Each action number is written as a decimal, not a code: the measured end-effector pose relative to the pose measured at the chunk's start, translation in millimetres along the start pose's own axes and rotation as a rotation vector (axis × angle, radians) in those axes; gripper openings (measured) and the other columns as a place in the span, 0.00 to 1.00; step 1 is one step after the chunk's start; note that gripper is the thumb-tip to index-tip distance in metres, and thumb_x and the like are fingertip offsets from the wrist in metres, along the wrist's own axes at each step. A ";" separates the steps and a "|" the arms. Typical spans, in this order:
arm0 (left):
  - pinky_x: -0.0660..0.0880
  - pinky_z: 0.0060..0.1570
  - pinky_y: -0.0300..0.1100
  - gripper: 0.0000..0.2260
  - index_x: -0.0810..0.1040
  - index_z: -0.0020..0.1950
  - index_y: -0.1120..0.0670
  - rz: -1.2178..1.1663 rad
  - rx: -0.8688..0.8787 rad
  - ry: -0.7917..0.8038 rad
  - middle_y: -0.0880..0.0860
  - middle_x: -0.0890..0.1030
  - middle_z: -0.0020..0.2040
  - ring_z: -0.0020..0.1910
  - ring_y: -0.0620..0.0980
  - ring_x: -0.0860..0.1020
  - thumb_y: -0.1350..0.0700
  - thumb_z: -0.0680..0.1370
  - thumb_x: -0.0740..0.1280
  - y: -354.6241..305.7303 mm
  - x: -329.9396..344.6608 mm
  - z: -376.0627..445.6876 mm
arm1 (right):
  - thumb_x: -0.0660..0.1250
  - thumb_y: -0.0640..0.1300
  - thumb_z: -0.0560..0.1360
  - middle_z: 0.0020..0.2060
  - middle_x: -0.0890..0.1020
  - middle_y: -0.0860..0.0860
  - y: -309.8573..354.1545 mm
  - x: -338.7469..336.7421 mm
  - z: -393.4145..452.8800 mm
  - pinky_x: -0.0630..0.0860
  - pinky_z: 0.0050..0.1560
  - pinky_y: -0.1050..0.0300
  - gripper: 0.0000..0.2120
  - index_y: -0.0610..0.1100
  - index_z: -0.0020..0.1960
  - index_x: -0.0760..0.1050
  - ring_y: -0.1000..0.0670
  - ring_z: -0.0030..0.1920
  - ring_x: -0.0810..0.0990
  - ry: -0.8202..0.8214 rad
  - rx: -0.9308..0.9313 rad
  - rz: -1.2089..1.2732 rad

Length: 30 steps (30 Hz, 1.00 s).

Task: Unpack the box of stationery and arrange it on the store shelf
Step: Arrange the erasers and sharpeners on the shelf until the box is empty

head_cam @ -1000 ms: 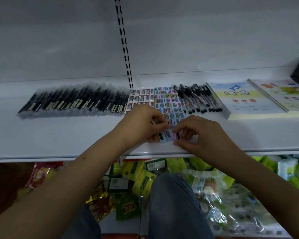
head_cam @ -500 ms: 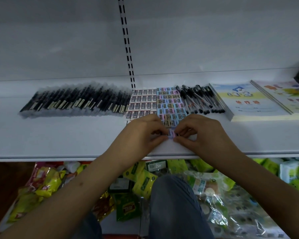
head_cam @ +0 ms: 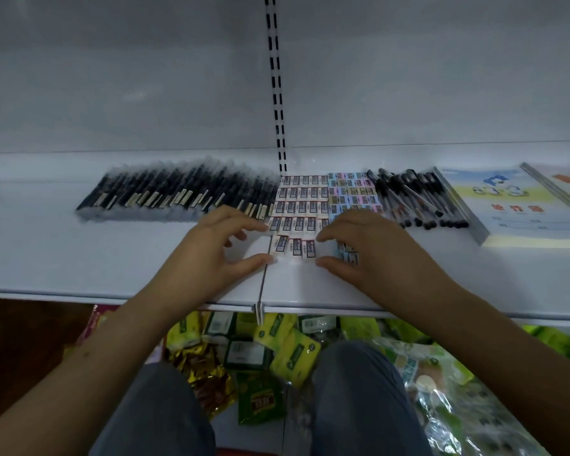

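Both hands lay on the shelf, fingers spread and relaxed. The left hand touched the left end of the front row of white erasers with thumb and fingertips; the right hand touched its right end, partly covering the coloured erasers. Wrapped black pens lay left of the erasers, loose pens just right, then a notebook. Snack packets lay below the shelf.

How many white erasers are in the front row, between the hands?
3 white erasers: left, middle, right, side by side on the shelf. The right hand may hide more.
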State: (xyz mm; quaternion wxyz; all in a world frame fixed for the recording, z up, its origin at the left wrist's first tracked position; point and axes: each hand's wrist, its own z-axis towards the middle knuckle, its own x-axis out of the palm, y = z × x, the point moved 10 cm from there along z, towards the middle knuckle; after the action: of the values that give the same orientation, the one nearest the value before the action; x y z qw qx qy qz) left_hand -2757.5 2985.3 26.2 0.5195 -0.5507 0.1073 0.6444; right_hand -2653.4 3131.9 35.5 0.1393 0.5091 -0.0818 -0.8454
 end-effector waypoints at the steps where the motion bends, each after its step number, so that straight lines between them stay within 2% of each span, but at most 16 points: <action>1: 0.68 0.48 0.23 0.22 0.80 0.61 0.44 -0.008 0.000 0.005 0.41 0.76 0.57 0.51 0.35 0.74 0.38 0.70 0.70 -0.3 2.2 1.1 | 0.72 0.49 0.74 0.52 0.80 0.49 4.1 9.6 8.3 0.74 0.57 0.52 0.14 0.44 0.57 0.80 0.47 0.55 0.77 0.049 -0.006 -0.025; 6: 0.73 0.55 0.32 0.16 0.83 0.58 0.50 0.000 0.069 0.023 0.44 0.79 0.55 0.51 0.38 0.77 0.47 0.72 0.75 -7.0 19.5 5.4 | 0.67 0.53 0.77 0.53 0.79 0.50 11.0 39.2 33.5 0.73 0.58 0.50 0.15 0.45 0.58 0.80 0.50 0.55 0.75 0.236 -0.019 -0.109; 10: 0.75 0.53 0.35 0.12 0.85 0.54 0.51 0.055 0.103 -0.033 0.45 0.81 0.50 0.48 0.39 0.78 0.49 0.73 0.76 -5.3 17.8 -0.5 | 0.67 0.52 0.77 0.49 0.80 0.50 18.4 45.6 39.4 0.74 0.55 0.50 0.12 0.45 0.53 0.81 0.50 0.50 0.77 0.261 -0.031 -0.081; 12: 0.76 0.53 0.37 0.10 0.85 0.53 0.50 0.051 0.093 -0.049 0.45 0.81 0.51 0.49 0.40 0.79 0.49 0.73 0.75 -1.2 14.8 -0.3 | 0.68 0.52 0.77 0.48 0.80 0.51 19.1 46.2 41.4 0.74 0.54 0.51 0.11 0.46 0.52 0.81 0.50 0.49 0.77 0.253 -0.021 -0.069; 15: 0.71 0.59 0.31 0.09 0.84 0.52 0.48 -0.002 0.038 -0.043 0.44 0.80 0.56 0.55 0.39 0.77 0.49 0.73 0.75 7.6 12.4 6.8 | 0.68 0.52 0.76 0.49 0.80 0.51 17.8 47.8 47.4 0.74 0.55 0.52 0.11 0.46 0.53 0.81 0.51 0.50 0.77 0.251 0.004 -0.052; 17: 0.66 0.58 0.24 0.09 0.84 0.54 0.48 -0.033 -0.004 -0.020 0.43 0.81 0.57 0.56 0.37 0.76 0.50 0.74 0.75 11.1 14.3 11.5 | 0.68 0.53 0.76 0.49 0.79 0.51 14.7 49.6 51.4 0.73 0.54 0.53 0.12 0.46 0.54 0.80 0.51 0.50 0.76 0.261 0.024 -0.066; 22: 0.71 0.60 0.29 0.10 0.84 0.55 0.47 -0.095 -0.055 -0.014 0.41 0.81 0.58 0.56 0.36 0.77 0.51 0.74 0.74 14.2 17.4 14.2 | 0.68 0.56 0.76 0.48 0.79 0.52 7.8 48.9 53.2 0.74 0.51 0.54 0.13 0.48 0.54 0.80 0.52 0.49 0.76 0.245 0.056 -0.108; 24: 0.67 0.57 0.21 0.10 0.84 0.55 0.47 -0.101 -0.059 -0.024 0.39 0.81 0.57 0.56 0.34 0.75 0.51 0.74 0.75 14.6 18.3 13.6 | 0.67 0.55 0.76 0.48 0.79 0.52 7.8 48.2 51.4 0.74 0.51 0.53 0.13 0.48 0.54 0.79 0.52 0.49 0.76 0.242 0.057 -0.134; 26: 0.65 0.53 0.18 0.10 0.84 0.54 0.47 -0.102 -0.064 -0.032 0.38 0.80 0.56 0.55 0.32 0.74 0.50 0.73 0.75 14.8 19.8 12.8 | 0.66 0.54 0.77 0.48 0.79 0.52 8.4 47.3 48.9 0.75 0.52 0.52 0.12 0.48 0.54 0.79 0.51 0.50 0.76 0.233 0.059 -0.142; 28: 0.70 0.50 0.23 0.11 0.84 0.54 0.45 -0.107 -0.073 -0.026 0.37 0.80 0.55 0.51 0.34 0.76 0.48 0.72 0.75 15.3 22.4 12.8 | 0.66 0.54 0.77 0.48 0.79 0.52 8.9 46.8 47.7 0.75 0.52 0.51 0.11 0.48 0.53 0.79 0.51 0.50 0.75 0.215 0.052 -0.147; 30: 0.75 0.49 0.32 0.12 0.83 0.54 0.45 -0.109 -0.087 -0.015 0.40 0.81 0.53 0.48 0.37 0.77 0.47 0.72 0.75 16.8 24.7 14.7 | 0.66 0.55 0.77 0.48 0.78 0.52 8.3 48.0 48.3 0.75 0.52 0.51 0.12 0.47 0.53 0.79 0.51 0.51 0.75 0.217 0.050 -0.158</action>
State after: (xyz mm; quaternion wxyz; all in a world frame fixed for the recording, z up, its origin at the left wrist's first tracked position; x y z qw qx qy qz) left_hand -2775.9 3001.9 4.0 0.5301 -0.5729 0.0451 0.6235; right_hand -2716.1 3108.5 20.2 0.0677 0.6057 -0.0469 -0.7914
